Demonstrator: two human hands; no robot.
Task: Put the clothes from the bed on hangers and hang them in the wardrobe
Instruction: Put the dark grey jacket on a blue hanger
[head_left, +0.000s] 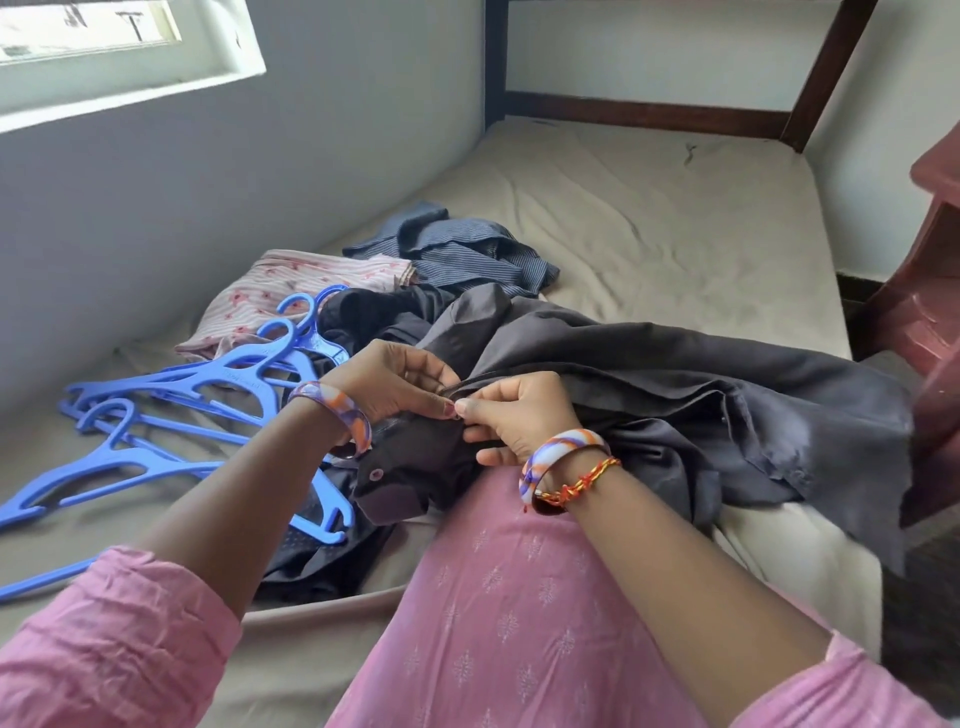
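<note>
Two hands meet on the dark shirt (649, 384), which lies crumpled across the near middle of the bed (675, 218), its bulk spreading to the right and one end draped toward me. I judge it light, limp and a little slick, so it will sag and slide off any loose hold; I would take it by the firmer edge near the collar or button strip, where the stitching gives some body. My left hand (395, 379) has its fingers curled, pinching a thin dark edge of the cloth. My right hand (514, 415) is curled tight too, thumb and forefinger nipping the same edge, just touching the left fingertips; it looks to me like work on a button or fold.

Left of the shirt, several blue hangers (171, 400) lie overlapping on the sheet, one partly under the cloth. Farther off lie a striped blue shirt (467, 249) and a pink flowered garment (291, 296). At the right edge stands a reddish chair (930, 312). No wardrobe is in view.
</note>
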